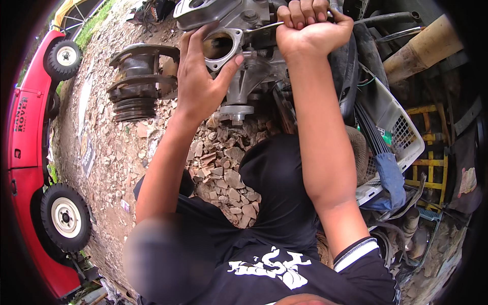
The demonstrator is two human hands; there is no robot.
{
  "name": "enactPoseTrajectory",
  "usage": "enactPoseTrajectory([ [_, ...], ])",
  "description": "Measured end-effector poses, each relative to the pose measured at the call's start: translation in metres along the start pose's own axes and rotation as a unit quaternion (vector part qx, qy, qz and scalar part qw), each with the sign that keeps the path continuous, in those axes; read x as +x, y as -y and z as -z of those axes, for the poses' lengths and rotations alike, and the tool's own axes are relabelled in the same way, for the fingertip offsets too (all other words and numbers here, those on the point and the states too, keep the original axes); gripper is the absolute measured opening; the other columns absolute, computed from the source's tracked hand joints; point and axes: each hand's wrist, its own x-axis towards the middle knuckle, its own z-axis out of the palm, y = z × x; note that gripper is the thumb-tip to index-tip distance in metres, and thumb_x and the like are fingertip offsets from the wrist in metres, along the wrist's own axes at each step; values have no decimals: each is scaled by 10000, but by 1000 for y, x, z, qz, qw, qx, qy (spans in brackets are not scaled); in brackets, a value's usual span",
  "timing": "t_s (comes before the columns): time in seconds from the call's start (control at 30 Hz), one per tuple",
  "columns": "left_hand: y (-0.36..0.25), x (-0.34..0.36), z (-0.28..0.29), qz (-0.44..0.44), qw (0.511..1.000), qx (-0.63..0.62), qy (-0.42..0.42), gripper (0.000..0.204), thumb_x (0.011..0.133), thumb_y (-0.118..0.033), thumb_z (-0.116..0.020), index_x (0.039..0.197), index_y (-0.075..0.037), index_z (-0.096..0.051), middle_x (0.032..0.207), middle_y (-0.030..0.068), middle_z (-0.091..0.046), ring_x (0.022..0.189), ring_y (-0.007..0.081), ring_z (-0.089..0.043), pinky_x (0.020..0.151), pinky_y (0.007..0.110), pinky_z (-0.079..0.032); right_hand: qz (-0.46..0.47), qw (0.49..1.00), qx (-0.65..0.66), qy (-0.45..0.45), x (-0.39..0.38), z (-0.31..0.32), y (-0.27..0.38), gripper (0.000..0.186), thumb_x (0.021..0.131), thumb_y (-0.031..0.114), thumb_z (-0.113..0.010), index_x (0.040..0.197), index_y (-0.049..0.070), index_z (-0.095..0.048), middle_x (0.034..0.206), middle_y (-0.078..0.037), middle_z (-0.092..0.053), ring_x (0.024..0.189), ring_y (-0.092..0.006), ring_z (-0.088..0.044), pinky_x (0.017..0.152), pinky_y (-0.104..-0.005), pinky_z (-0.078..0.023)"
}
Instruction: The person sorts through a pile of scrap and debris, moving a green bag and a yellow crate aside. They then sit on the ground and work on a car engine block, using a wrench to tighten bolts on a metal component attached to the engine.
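My left hand (201, 86) grips a grey metal flange (215, 64) with a large round opening, fingers on its left side and thumb on its right edge. The flange sits against a greasy metal engine (249, 16), and I cannot tell whether it is fastened there. Above and to the right, my right hand (312, 30) is closed in a fist around a thin metal rod tool (268, 25). The rod's far end points left, close to the flange's upper right corner; its grip is mostly hidden. Below the flange, a shaft with a round hub (237, 110) sticks out toward me.
Left of the engine, a dark part with grooved pulleys (134, 84) stands on broken stone ground (218, 175). On the right are a white plastic basket (394, 119), a bamboo pole (422, 51) and a yellow crate (432, 165). A red vehicle (30, 127) is at the far left.
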Motion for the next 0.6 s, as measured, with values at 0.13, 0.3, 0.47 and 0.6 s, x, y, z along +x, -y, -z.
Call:
enactPoseTrajectory([
  [0.13, 5, 0, 1, -13, 1000, 2, 15, 660, 862, -274, -786, 1360, 21, -470, 1255, 183, -512, 1206, 342, -527, 1038, 413, -418, -29, 999, -33, -25, 7, -3, 0, 334, 835, 331, -411, 567, 174, -288, 497, 34, -209, 418, -134, -153, 428, -322, -182],
  [0.3, 2, -1, 1, 6, 999, -16, 33, 669, 890, -325, -754, 1381, 27, -468, 1272, 173, -495, 1209, 319, -523, 1051, 405, -411, -50, 998, -38, 19, 4, 2, 3, 340, 849, 325, -401, 572, 176, -271, 502, 31, -212, 418, -130, -155, 428, -322, -183],
  [0.47, 3, 0, 9, 45, 992, -105, 61, 569, 1006, -373, -526, 1461, -35, -471, 1309, 149, -474, 1248, 267, -493, 1062, 368, -398, 10, 999, -22, 34, 8, 8, 6, 203, 861, 213, -422, 679, 127, -401, 541, 25, -272, 431, -119, -209, 438, -312, -228],
  [0.6, 1, -2, 8, 62, 992, -90, 55, 550, 1053, -346, -418, 1502, -29, -428, 1368, 169, -462, 1283, 284, -466, 1097, 374, -361, 12, 999, 3, 38, 7, 8, 11, 111, 864, 137, -416, 772, 102, -468, 548, 27, -291, 433, -112, -217, 431, -306, -224],
])
